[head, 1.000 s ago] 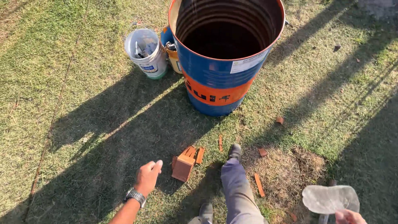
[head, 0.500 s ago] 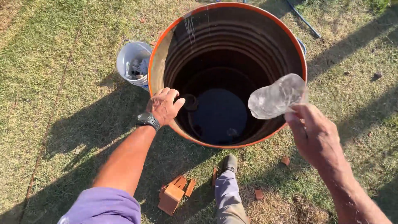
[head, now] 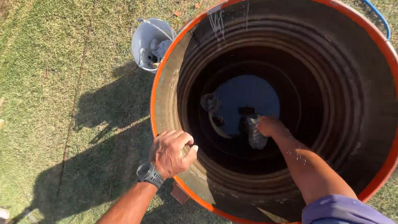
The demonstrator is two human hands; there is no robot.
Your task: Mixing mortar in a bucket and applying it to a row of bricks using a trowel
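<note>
Right hand (head: 269, 125) grips clear crumpled bottle (head: 256, 135) inside ribbed drum (head: 166, 108); left hand (head: 172, 152) clasps rim.

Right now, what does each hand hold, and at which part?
The left hand grips the drum's orange rim. The right hand, deep inside the drum, holds a clear plastic bottle by its upper end.

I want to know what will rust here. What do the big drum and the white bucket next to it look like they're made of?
The drum looks like painted steel: orange rim, ribbed rings down its dark wall, worn dull patches inside. The left hand grips its rim; the right hand holds a clear bottle deep inside. The white bucket looks like smooth plastic, with a thin wire handle.
</note>
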